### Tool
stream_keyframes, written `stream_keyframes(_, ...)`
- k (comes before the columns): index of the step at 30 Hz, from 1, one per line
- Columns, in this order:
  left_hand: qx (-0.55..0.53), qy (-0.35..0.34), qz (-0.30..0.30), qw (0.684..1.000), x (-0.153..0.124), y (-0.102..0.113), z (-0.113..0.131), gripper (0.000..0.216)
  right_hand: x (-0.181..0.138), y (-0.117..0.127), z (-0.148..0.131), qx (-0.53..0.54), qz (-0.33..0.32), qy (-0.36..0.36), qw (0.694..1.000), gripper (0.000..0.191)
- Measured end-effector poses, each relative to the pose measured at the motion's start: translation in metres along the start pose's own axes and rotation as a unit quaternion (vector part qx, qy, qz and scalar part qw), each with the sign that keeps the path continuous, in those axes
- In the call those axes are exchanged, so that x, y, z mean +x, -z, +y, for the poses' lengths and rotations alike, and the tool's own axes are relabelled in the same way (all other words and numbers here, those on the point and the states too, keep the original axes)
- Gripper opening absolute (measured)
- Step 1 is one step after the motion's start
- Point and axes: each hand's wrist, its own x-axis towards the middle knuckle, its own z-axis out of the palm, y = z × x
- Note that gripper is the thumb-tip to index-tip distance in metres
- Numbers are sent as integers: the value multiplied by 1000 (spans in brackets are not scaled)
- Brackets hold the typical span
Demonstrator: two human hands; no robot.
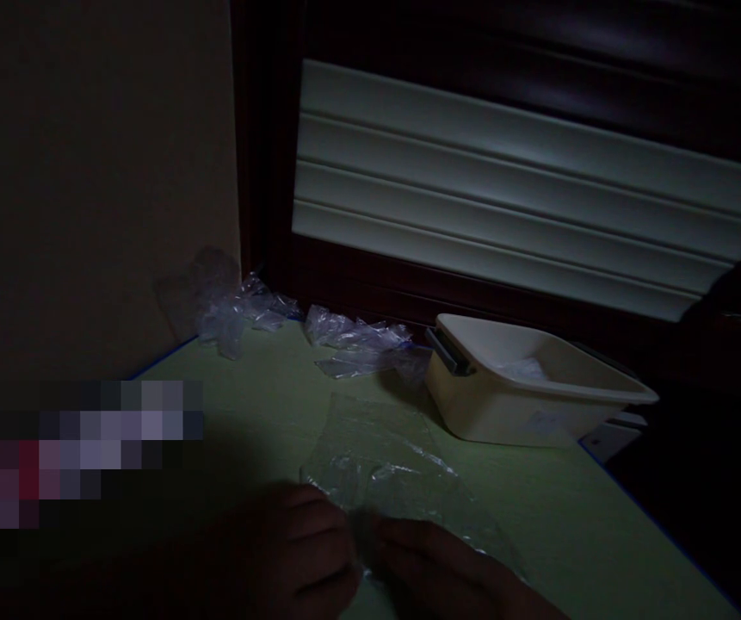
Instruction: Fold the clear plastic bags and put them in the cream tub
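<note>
Fingers (pixel 322 548) at clear plastic (pixel 386 426), tub (pixel 499 413) beyond

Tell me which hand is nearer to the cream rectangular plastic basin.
Right. In view, the right hand lies below the basin, apart; the left hand lies farther left.

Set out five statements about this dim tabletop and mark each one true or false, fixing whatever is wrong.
1. The left bare hand and right bare hand are close together at a flat, clear plastic film. True.

2. A dark-handled, cream plastic tub stands open side up on the pale green tabletop. True.

3. The tub stands to the left of both hands. False: it is beyond them, toward the right.

4. Crumpled clear plastic lies near the tabletop's far edge. True.

5. The pale ribbed panel lies flat under the film. False: it is behind the table, in a dark frame.
</note>
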Motion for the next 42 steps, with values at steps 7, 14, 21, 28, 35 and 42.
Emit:
stream_keyframes(7,-21,-2,1,1000,3,4,-1,13,6,-12,8,-7,10,24,1000,28)
stream_keyframes(14,-20,11,-29,999,8,12,1,9,6,-2,2,-10,-7,36,999,25)
stream_keyframes(21,-42,22,-18,999,5,10,2,8,8,22,-5,-93,-17,105,990,24)
stream_keyframes(28,-51,37,-33,998,0,8,0,11,9,36,-5,-147,50,13,988,28)
stream_keyframes(35,-22,61,91,994,-5,7,7,23,8,17,-1,-153,44,19,987,35)
stream_keyframes(42,-1,-7,39,999,-3,7,7,9,7,40,-14,-122,-36,54,990,39)
